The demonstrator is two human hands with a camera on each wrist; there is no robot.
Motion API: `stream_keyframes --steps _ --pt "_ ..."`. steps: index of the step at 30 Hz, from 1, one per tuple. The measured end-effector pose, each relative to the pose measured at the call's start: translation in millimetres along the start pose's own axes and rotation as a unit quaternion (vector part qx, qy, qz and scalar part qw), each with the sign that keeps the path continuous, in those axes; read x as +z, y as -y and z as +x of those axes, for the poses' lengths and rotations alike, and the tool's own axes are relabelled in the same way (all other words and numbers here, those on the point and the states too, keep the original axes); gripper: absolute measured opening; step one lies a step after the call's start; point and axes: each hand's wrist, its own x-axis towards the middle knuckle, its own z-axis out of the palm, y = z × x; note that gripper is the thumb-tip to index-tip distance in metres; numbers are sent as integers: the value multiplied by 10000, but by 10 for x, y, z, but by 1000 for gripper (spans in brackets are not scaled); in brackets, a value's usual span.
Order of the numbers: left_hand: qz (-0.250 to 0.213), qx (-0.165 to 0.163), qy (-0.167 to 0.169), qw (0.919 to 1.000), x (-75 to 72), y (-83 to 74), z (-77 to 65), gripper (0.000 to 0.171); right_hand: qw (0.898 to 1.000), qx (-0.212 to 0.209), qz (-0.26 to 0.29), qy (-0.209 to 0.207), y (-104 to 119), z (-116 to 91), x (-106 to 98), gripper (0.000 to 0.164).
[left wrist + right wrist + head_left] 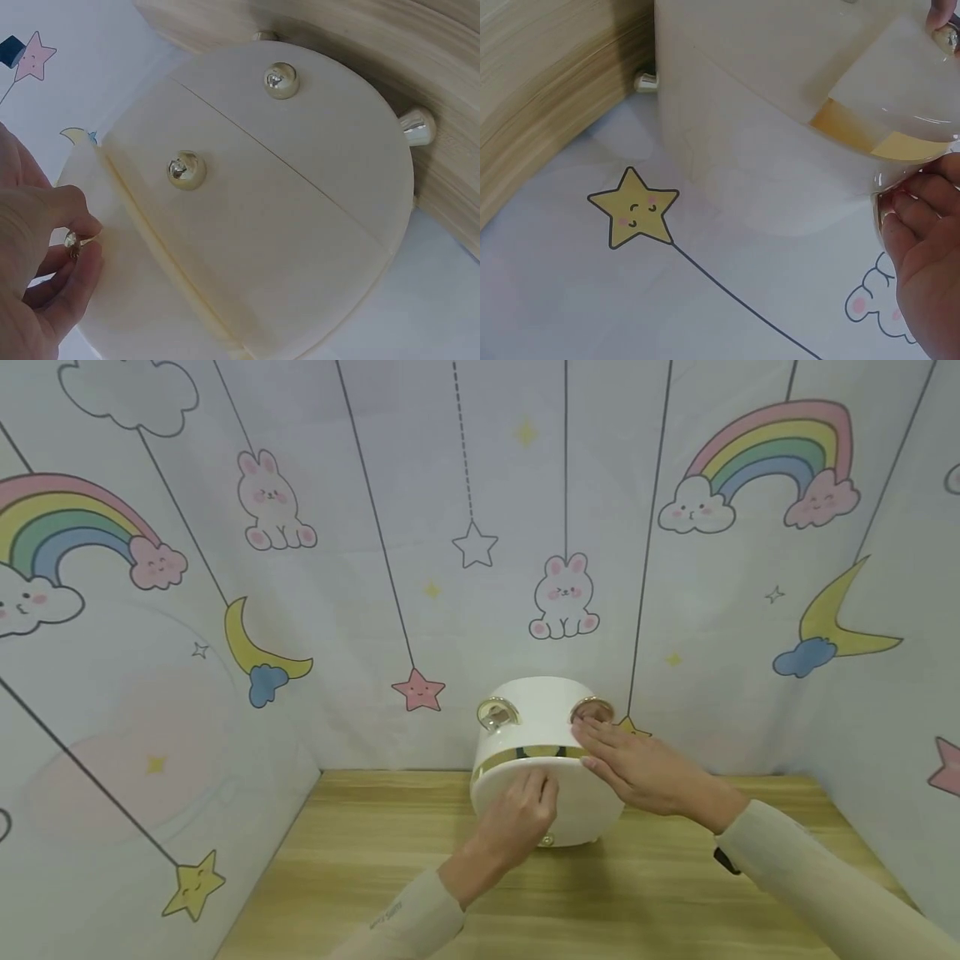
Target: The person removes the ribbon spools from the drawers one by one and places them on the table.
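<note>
A white round-fronted box (543,706) with gold ear-shaped trims (498,715) stands by the back wall. At its upper front, my left hand (517,814) pinches a small gold knob (71,241) between thumb and fingers. The panel behind that knob stands ajar, and a yellowish gap (855,131) shows in the right wrist view. My right hand (648,768) rests on the top right of the box, fingers extended beside the right ear trim (592,706). Two other gold knobs, one upper (186,170) and one lower (281,80), sit on the front, divided by a thin seam.
Under the box is a wood-grain table (360,860). A pale wall sheet (480,635) printed with rainbows, rabbits and stars encloses it at the back and sides. Gold feet (418,126) hold the box off the tabletop.
</note>
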Motion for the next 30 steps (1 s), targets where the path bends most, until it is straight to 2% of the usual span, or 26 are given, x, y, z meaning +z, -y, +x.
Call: stream_keyframes --steps 9,11,17,19,22,24,30 --pt "-39 -55 -81 9999 -143 -74 -48 16 10000 -15 15 -15 3 3 1 55" --pt "-3 -61 -107 9999 -166 -94 -55 10 10000 -43 -17 -12 -1 1 0 55" --pt "-154 -92 -78 9998 -221 -133 -95 12 10000 -10 -24 21 1 8 8 56" --pt "-224 -100 -94 9997 -242 -143 -112 18 10000 0 -29 30 5 6 11 56" --pt "-306 -111 -163 9993 -274 -160 -132 40 10000 2 -41 46 12 1 12 56" --pt "-348 -112 -223 9991 -290 -171 -142 48 10000 1 -44 34 20 -1 7 56" --pt "-214 -65 -357 9991 -316 -197 -172 43 10000 68 -38 22 34 0 0 56"
